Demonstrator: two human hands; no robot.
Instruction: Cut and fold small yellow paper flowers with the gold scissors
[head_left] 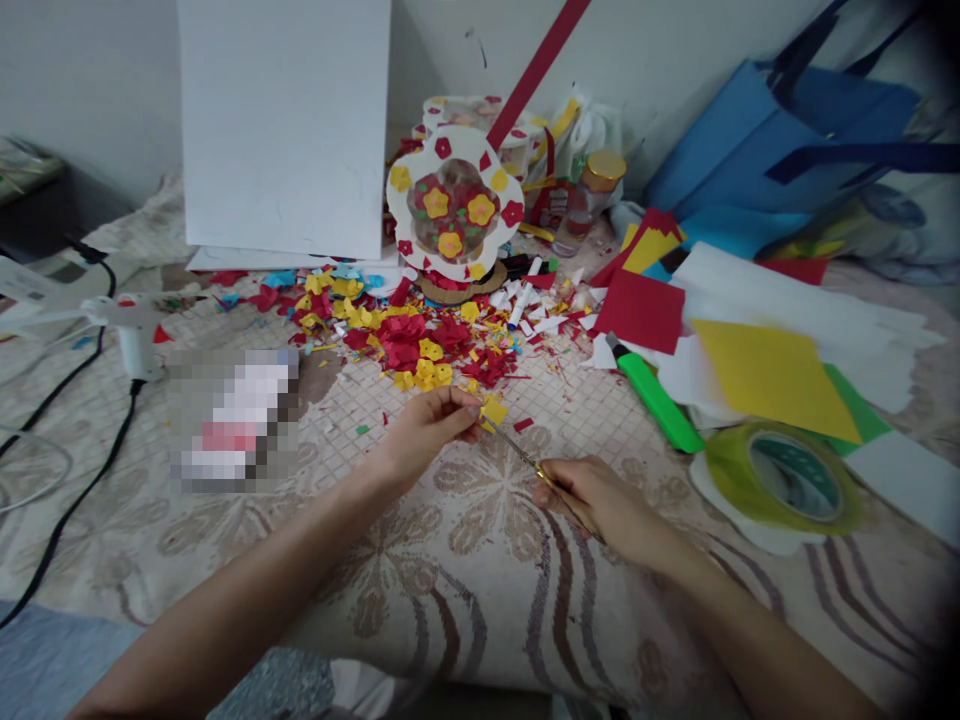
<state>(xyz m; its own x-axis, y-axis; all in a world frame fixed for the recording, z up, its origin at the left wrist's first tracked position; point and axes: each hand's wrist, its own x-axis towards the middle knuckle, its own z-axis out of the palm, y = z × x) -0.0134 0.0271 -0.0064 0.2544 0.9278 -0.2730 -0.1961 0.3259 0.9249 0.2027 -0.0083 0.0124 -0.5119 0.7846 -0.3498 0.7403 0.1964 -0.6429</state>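
My left hand point(439, 420) is closed in a pinch on a small piece of yellow paper point(494, 410), which shows just past the fingertips. My right hand point(589, 495) grips a pair of scissors point(517, 443) with gold-coloured handles. The scissors' blades point up and left, their tips at the yellow paper. Whether the blades are parted I cannot tell. Beyond my hands lies a heap of red paper flowers point(405, 340) and yellow paper flowers point(433, 374) among many scraps.
Behind the heap stands a white scalloped paper frame point(455, 262) with flowers. At right lie a green cutter point(660, 400), a tape roll point(784, 475), red paper point(641, 310) and yellow paper point(776, 375). A glue gun point(136, 335) and its black cord are at left. A blue bag point(765, 140) stands behind.
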